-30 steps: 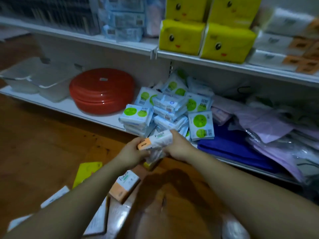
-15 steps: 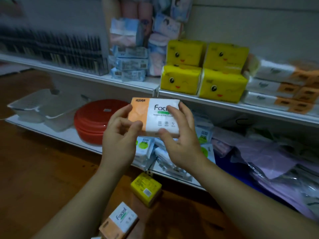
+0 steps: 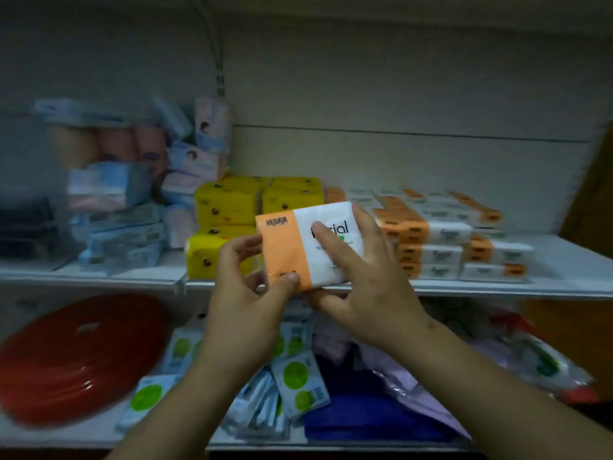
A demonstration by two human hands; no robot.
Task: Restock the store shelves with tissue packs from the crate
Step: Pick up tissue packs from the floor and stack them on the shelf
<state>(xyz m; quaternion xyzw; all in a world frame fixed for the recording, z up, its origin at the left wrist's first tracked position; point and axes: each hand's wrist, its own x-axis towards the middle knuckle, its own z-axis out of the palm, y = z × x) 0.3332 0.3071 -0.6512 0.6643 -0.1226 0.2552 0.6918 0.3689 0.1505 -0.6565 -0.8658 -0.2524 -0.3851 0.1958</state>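
Fingers point(image 3: 328, 242) gripping tissue pack point(image 3: 282, 247), shelf point(image 3: 564, 260) behind

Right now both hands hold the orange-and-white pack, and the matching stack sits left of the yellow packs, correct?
One error: the head view shows the matching stack right of the yellow packs, not left. The left hand and right hand do both hold the orange-and-white pack.
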